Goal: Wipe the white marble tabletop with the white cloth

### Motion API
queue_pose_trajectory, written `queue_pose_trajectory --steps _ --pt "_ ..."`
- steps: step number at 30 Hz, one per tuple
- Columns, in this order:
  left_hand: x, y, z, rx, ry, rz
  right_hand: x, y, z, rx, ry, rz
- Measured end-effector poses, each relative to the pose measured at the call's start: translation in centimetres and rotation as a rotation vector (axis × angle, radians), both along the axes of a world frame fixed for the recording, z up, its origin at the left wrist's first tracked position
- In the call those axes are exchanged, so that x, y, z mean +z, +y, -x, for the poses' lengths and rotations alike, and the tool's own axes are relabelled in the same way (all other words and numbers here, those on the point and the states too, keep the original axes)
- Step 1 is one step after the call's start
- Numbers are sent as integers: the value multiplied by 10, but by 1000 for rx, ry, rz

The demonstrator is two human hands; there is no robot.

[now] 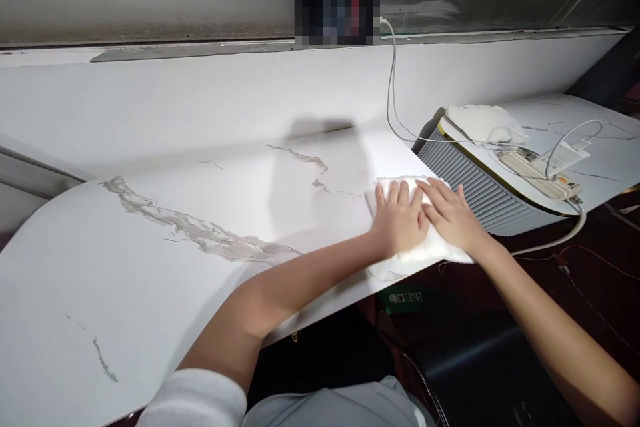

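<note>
A white cloth (415,250) lies at the right end of the white marbled tabletop (200,300), with its near right corner reaching past the front edge. My left hand (403,217) rests flat on it, fingers spread and pointing away from me. Just to the right, my right hand (453,213) also presses on the cloth with its fingers stretched out toward the left. The thumb of my left hand meets the fingers of my right. Neither hand grips anything.
Beyond a gap on the right stands a second marbled table (550,113) with a ribbed side. On it are a crumpled white cloth (485,123) and a power strip (540,173). A white cable (393,80) hangs from the window ledge. A dark seat (480,360) is below.
</note>
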State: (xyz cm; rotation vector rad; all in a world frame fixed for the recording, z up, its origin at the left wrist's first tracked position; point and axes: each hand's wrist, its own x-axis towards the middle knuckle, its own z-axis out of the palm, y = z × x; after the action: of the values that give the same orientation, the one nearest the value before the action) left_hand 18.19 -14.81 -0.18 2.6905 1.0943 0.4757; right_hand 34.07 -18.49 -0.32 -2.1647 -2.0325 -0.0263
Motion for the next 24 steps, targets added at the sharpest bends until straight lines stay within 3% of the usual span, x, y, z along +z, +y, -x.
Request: queue_pose_trajectory --steps 6,9,12,17,21,24 --pt "4 101 -8 92 44 43 7 109 5 17 88 -11" --pt "9 148 3 152 95 93 6 161 18 29 99 -16" --pt "13 179 23 188 129 118 3 200 35 61 90 -40" --pt "13 191 48 246 119 112 -1 221 54 110 76 -41" --pt "13 180 53 259 125 114 0 206 60 130 75 -14" --pt "13 159 63 247 143 109 2 184 71 128 63 0"
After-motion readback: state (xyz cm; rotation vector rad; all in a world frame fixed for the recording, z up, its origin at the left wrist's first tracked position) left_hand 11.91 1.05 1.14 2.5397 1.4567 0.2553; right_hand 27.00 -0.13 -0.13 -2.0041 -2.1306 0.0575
